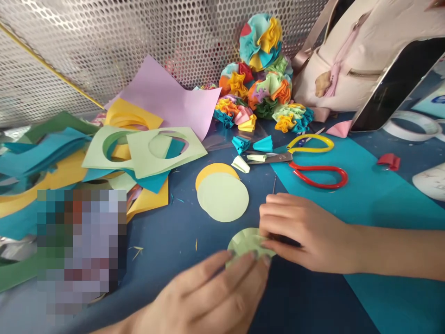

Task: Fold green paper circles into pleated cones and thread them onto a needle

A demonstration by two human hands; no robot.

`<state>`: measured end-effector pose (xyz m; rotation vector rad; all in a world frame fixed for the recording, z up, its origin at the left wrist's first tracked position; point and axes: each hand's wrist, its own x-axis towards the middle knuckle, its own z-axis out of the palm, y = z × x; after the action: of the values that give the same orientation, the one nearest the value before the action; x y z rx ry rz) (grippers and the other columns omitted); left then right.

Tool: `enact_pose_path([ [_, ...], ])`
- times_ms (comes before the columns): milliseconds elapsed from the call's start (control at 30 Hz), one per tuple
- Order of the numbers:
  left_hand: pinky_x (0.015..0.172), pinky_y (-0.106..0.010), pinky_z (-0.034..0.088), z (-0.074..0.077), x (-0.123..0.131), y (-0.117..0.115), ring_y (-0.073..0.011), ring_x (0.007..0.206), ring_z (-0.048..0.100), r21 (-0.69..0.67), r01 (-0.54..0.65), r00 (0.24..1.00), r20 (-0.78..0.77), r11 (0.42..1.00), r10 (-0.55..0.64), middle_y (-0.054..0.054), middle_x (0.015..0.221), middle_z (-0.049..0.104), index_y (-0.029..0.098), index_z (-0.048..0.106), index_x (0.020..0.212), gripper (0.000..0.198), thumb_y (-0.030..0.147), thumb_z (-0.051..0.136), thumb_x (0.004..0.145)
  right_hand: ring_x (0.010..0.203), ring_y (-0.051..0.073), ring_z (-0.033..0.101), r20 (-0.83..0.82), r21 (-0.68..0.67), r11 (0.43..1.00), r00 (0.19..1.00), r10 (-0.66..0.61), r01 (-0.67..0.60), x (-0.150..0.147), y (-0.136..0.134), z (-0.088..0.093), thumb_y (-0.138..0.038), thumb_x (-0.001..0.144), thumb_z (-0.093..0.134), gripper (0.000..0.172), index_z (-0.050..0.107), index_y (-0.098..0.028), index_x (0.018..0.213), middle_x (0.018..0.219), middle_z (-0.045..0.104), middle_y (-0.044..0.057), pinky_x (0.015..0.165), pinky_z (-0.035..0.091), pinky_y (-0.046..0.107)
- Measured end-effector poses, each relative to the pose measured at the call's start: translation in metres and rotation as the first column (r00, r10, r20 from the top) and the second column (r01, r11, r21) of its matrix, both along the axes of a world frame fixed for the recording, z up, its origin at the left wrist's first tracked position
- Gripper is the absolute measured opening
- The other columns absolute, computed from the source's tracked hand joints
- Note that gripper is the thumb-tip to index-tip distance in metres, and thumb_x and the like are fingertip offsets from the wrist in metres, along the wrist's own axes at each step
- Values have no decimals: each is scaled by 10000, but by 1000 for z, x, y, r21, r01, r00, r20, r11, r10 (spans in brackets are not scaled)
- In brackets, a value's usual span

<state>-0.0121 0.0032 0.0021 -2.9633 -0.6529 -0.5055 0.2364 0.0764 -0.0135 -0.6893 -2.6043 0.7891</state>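
My left hand point(215, 294) reaches in from the bottom, fingers and thumb closed on a light green paper circle point(243, 239) with faint creases. From the right comes my right hand point(295, 232), its fingers curled and its thumb at the circle's right edge. A thin needle point(274, 184) sticks up from behind its curled fingers; its lower part is hidden. Just beyond the hands lie a flat light green circle point(223, 197) and a yellow circle point(216, 169) partly under it. Scissors point(288, 157) with yellow and red handles rest behind them, beside small folded blue paper pieces point(262, 144).
Cut-out paper sheets point(167, 153) and strips pile up at the left, near a lilac sheet point(167, 99). Ruffled paper balls point(261, 41) stand against the perforated metal panel point(104, 41). A bag point(347, 55), a phone point(399, 83), tape point(412, 126) and a blue sheet point(361, 204) are at the right.
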Motion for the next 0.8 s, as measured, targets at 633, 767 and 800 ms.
enact_pose_path([
  [633, 1078, -265, 460, -14, 4, -2, -153, 1302, 549, -2, -20, 974, -226, 1000, 19, -14, 1424, 592, 176, 541, 1396, 455, 80, 286, 1032, 746, 186, 379, 144, 275, 957, 981, -132, 88, -9, -1, -6, -231, 979, 479, 188, 473, -184, 797, 801, 469, 19, 653, 241, 342],
  [767, 1199, -326, 313, -19, 1, -7, -159, 1303, 534, 23, -56, 974, -218, 998, 60, -4, 1405, 602, 189, 588, 1346, 462, 62, 283, 1022, 749, 190, 380, 152, 316, 946, 980, -128, 74, -9, 0, -7, -239, 975, 489, 168, 472, -181, 819, 802, 466, 20, 644, 240, 341],
  [800, 1235, -365, 248, -19, -2, -8, -163, 1284, 546, 31, -70, 976, -204, 997, 75, -1, 1380, 619, 193, 623, 1300, 449, 62, 298, 1017, 748, 189, 381, 154, 318, 946, 981, -122, 68, -8, -1, -7, -247, 975, 494, 168, 473, -180, 823, 802, 466, 19, 641, 239, 340],
])
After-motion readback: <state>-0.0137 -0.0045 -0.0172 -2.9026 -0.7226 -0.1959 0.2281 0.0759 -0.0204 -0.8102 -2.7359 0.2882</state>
